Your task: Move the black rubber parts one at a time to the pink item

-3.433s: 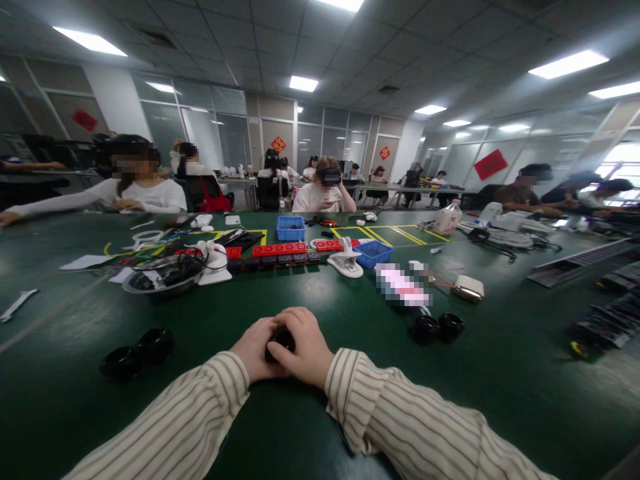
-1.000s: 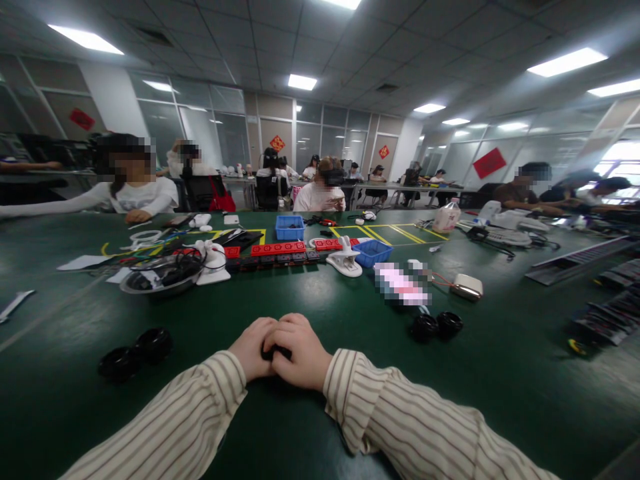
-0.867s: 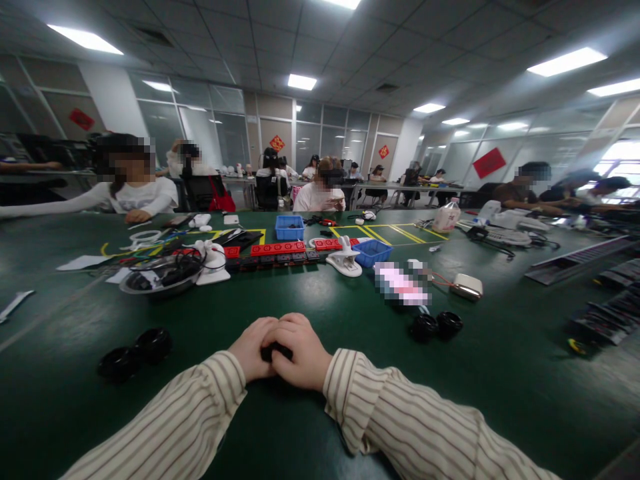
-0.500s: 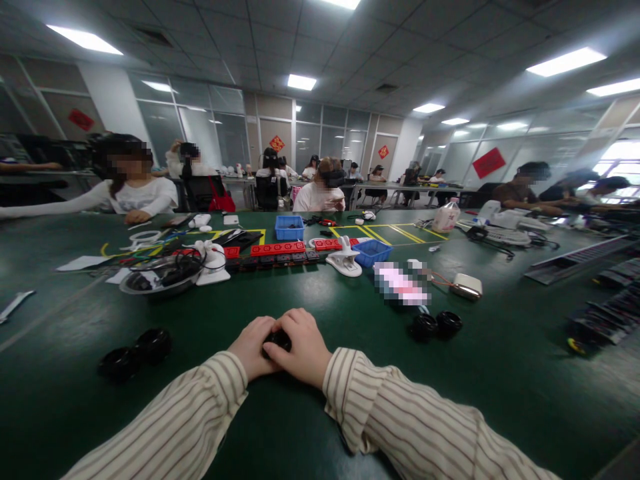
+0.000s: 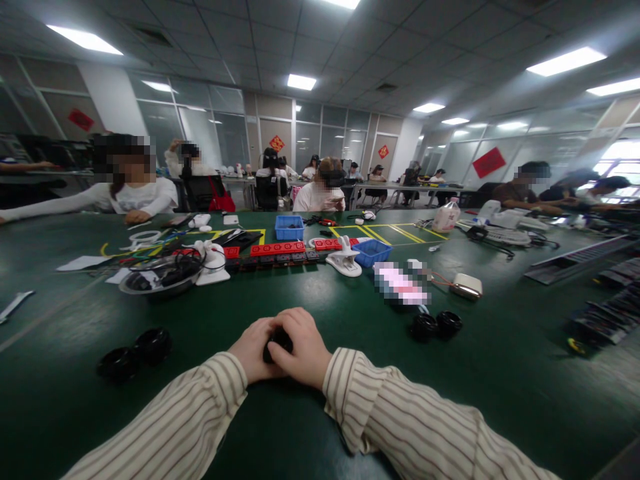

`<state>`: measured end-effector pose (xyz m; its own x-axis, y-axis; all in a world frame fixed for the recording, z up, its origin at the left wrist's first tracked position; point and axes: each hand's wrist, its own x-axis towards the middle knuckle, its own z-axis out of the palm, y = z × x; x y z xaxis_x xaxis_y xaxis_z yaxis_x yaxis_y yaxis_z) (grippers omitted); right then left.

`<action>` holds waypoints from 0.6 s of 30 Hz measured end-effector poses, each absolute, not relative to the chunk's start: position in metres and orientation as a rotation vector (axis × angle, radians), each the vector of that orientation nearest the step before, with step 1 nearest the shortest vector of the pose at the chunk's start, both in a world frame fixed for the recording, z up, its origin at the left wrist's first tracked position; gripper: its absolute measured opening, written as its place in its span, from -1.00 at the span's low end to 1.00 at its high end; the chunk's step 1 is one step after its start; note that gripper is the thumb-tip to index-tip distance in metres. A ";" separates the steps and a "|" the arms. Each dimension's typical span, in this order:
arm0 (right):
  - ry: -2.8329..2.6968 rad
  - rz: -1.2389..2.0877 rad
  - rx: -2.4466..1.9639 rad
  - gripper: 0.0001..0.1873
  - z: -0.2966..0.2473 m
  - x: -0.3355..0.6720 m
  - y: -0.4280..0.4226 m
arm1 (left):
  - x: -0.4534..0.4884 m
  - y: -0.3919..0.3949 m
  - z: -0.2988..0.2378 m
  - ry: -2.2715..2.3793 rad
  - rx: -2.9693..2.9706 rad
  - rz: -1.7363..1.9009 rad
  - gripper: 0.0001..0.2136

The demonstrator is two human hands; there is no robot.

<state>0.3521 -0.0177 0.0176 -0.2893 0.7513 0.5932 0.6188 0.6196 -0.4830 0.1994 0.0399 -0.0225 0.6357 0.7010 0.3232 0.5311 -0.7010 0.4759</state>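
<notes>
Both of my hands are wrapped round one round black piece (image 5: 281,340), which looks like a small wheel; much of it is hidden by fingers. My left hand (image 5: 253,350) is closed on its left side. My right hand (image 5: 303,347) covers the top and right, thumb across the front. To the left on the green table (image 5: 210,427) lie two similar black hollow pieces, one nearer (image 5: 118,365) and one a little farther (image 5: 153,345). Two more sit to the right, one black piece (image 5: 424,327) beside another (image 5: 449,324).
Across the table runs a row of red and black blocks (image 5: 277,250), with a white clamp (image 5: 345,259) and blue bins (image 5: 373,253) near it. A metal bowl (image 5: 160,283) of cables stands left; a cream device (image 5: 467,287) lies right. Several people sit farther back.
My hands stay in the same place. The black piece has turned or shifted slightly between them, and my right thumb has moved a little on it.
</notes>
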 end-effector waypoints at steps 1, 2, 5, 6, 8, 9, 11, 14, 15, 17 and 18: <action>-1.986 0.198 -1.114 -0.75 0.017 0.352 -0.017 | 0.200 0.040 -0.022 0.993 2.534 0.694 -0.40; -1.973 0.195 -1.150 -0.74 0.017 0.352 -0.017 | 0.200 0.040 -0.021 1.000 2.545 0.683 -0.41; -1.977 0.196 -1.234 -0.76 0.016 0.351 -0.016 | 0.201 0.040 -0.017 1.017 2.556 0.669 -0.55; -1.986 0.197 -1.247 -0.78 0.015 0.351 -0.015 | 0.201 0.040 -0.016 1.019 2.559 0.670 -0.60; -2.008 0.196 -1.244 -0.83 0.015 0.350 -0.014 | 0.202 0.040 -0.015 1.014 2.563 0.684 -0.68; -2.021 0.195 -1.228 -0.85 0.015 0.350 -0.014 | 0.203 0.039 -0.014 1.013 2.561 0.693 -0.70; -2.050 0.194 -1.175 -0.90 0.015 0.350 -0.013 | 0.203 0.039 -0.014 1.011 2.550 0.700 -0.72; -2.119 0.208 -1.062 -0.87 0.016 0.350 -0.014 | 0.203 0.039 -0.015 0.987 2.531 0.682 -0.72; -2.141 0.214 -1.030 -0.86 0.016 0.351 -0.014 | 0.202 0.039 -0.016 0.968 2.527 0.675 -0.71; -2.166 0.224 -0.990 -0.84 0.016 0.351 -0.016 | 0.201 0.040 -0.017 0.930 2.524 0.678 -0.67; -2.162 0.226 -0.983 -0.84 0.017 0.351 -0.016 | 0.200 0.040 -0.018 0.916 2.523 0.687 -0.64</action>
